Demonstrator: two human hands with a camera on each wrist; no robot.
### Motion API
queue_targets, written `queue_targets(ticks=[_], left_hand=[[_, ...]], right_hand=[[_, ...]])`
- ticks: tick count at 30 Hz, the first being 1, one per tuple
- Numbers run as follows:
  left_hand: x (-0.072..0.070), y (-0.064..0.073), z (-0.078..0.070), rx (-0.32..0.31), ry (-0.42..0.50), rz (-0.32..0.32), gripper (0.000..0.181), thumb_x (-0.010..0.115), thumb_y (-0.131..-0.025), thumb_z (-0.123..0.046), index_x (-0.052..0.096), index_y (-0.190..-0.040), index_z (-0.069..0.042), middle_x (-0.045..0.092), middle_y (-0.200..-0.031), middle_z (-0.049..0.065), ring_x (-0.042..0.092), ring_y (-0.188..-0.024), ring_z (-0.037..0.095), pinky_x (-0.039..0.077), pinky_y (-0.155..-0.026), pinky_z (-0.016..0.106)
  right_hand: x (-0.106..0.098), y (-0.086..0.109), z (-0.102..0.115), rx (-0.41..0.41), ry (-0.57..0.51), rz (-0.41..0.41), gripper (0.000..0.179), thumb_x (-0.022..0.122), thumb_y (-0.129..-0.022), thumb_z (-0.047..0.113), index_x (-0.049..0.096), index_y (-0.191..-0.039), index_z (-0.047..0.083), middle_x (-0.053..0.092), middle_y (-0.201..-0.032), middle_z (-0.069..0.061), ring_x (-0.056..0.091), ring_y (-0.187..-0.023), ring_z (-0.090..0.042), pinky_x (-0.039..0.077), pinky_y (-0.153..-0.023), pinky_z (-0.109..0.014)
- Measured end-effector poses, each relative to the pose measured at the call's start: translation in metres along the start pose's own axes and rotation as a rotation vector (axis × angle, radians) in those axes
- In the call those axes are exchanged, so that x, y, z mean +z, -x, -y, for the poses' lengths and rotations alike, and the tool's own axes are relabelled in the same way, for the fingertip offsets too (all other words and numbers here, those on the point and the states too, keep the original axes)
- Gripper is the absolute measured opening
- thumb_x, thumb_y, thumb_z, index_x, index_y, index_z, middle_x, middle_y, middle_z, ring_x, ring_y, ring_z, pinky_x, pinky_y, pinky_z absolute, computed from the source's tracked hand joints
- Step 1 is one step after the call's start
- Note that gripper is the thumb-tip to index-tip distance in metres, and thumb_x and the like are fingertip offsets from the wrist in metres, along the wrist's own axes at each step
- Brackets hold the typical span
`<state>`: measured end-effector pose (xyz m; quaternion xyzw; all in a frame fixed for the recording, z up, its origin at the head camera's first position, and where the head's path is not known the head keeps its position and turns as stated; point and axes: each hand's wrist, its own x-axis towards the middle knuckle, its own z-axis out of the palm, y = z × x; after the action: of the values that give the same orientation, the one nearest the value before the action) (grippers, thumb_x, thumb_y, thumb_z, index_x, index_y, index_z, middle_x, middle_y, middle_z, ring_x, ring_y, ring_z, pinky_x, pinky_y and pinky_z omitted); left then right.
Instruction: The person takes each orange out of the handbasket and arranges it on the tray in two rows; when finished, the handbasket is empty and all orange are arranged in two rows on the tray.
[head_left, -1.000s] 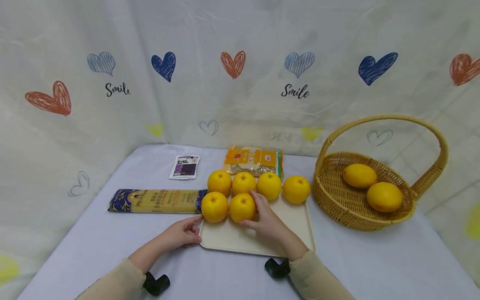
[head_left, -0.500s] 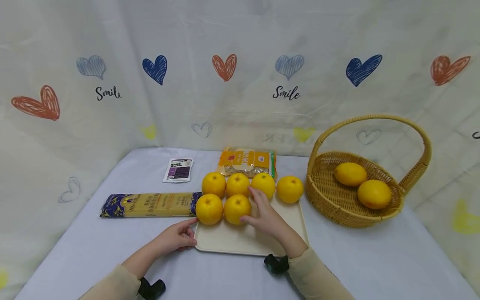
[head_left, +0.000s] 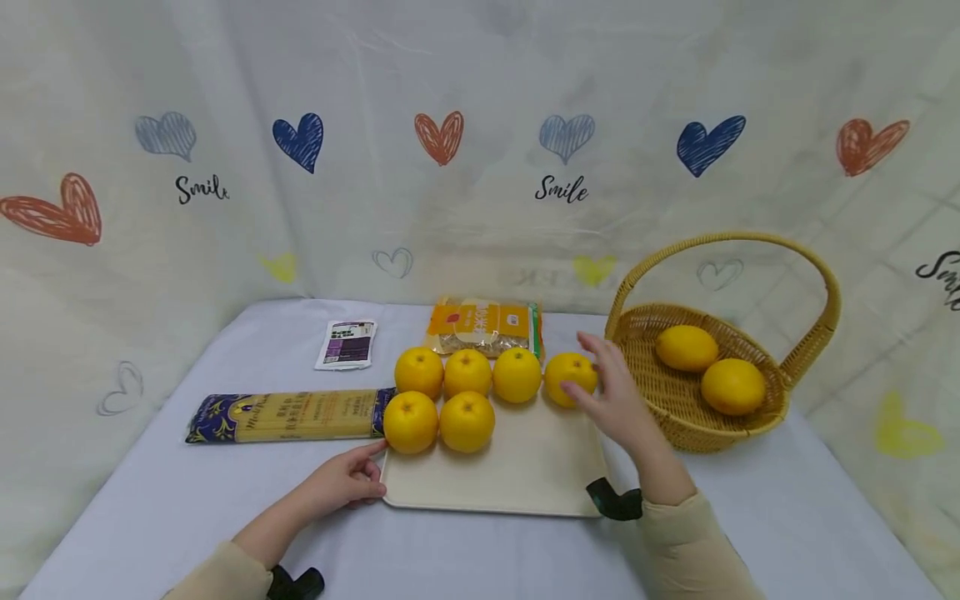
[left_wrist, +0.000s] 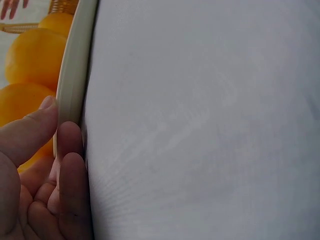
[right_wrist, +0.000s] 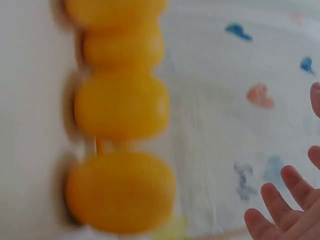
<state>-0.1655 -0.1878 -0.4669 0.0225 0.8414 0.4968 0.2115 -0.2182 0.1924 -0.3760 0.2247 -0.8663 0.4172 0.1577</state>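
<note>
In the head view, several round oranges (head_left: 517, 375) stand in a back row on a cream tray (head_left: 502, 483). Two more oranges (head_left: 467, 422) sit in front of them at the left. My left hand (head_left: 343, 481) pinches the tray's left rim; in the left wrist view its thumb (left_wrist: 37, 125) lies at the rim, with fingertips on the outer side. At the right end of the back row, my right hand (head_left: 618, 396) hovers with spread fingers beside the last orange (head_left: 570, 379). Its spread fingers (right_wrist: 280, 205) hold nothing in the right wrist view.
A wicker basket (head_left: 667, 429) with two oval yellow fruits (head_left: 732, 387) stands right of the tray. A spaghetti pack (head_left: 292, 415) lies left, a small white-and-purple packet (head_left: 347, 344) behind it. An orange grain bag (head_left: 487, 325) rests behind the oranges.
My right hand has let go of the right front orange and moved right and back to the last back-row orange. My left hand stays at the tray's rim. The head view has shifted slightly.
</note>
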Motion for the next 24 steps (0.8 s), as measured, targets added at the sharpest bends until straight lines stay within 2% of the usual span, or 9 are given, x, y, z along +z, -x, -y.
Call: queue_targets(ticks=[4,7,11,15,18,24], left_hand=[[0.001,0.0,-0.001,-0.003,-0.007,-0.015,0.081,0.074,-0.074,-0.026,0.033,-0.14,-0.006,0.055,-0.081,0.004,0.05,-0.064,0.013,0.043,-0.056,0.025],[0.001,0.001,-0.001,-0.011,-0.005,-0.017,0.081,0.074,-0.074,-0.026,0.033,-0.14,-0.006,0.055,-0.082,0.003,0.051,-0.065,0.013,0.043,-0.056,0.025],[0.002,0.001,-0.001,-0.011,-0.003,-0.017,0.081,0.074,-0.073,-0.026,0.033,-0.14,-0.006,0.055,-0.081,0.003,0.051,-0.065,0.013,0.043,-0.056,0.025],[0.002,0.0,-0.002,-0.006,-0.001,-0.012,0.081,0.074,-0.073,-0.025,0.033,-0.14,-0.006,0.055,-0.081,0.003,0.051,-0.065,0.013,0.043,-0.056,0.025],[0.003,0.0,-0.001,-0.009,0.005,-0.004,0.081,0.074,-0.073,-0.025,0.033,-0.14,-0.006,0.055,-0.081,0.003,0.051,-0.065,0.013,0.043,-0.056,0.025],[0.002,0.0,-0.002,-0.027,0.013,-0.011,0.08,0.075,-0.073,-0.023,0.034,-0.14,-0.007,0.055,-0.081,0.004,0.05,-0.065,0.014,0.043,-0.055,0.024]], right_hand=[[-0.042,0.004,-0.025,0.066,0.118,-0.059,0.066,0.065,-0.084,0.017,0.03,-0.138,-0.001,0.032,-0.136,-0.024,0.032,-0.123,-0.039,0.031,-0.095,-0.059],[-0.07,0.011,-0.042,0.151,0.212,-0.037,0.072,0.062,-0.086,0.028,0.025,-0.141,0.001,0.029,-0.138,-0.028,0.028,-0.124,-0.045,0.027,-0.095,-0.062],[-0.098,0.018,-0.068,0.237,0.307,0.002,0.078,0.059,-0.087,0.037,0.018,-0.143,0.001,0.022,-0.139,-0.032,0.023,-0.124,-0.051,0.022,-0.094,-0.067],[-0.116,0.021,-0.096,0.262,0.438,0.029,0.08,0.06,-0.085,0.038,0.02,-0.142,-0.001,0.024,-0.137,-0.034,0.023,-0.122,-0.053,0.022,-0.093,-0.067],[-0.125,0.022,-0.113,0.25,0.53,0.058,0.08,0.065,-0.082,0.037,0.025,-0.14,-0.001,0.027,-0.133,-0.035,0.024,-0.118,-0.055,0.023,-0.092,-0.068],[-0.135,0.019,-0.135,0.216,0.611,0.134,0.081,0.067,-0.079,0.041,0.03,-0.137,-0.002,0.03,-0.131,-0.034,0.025,-0.117,-0.056,0.017,-0.095,-0.066]])
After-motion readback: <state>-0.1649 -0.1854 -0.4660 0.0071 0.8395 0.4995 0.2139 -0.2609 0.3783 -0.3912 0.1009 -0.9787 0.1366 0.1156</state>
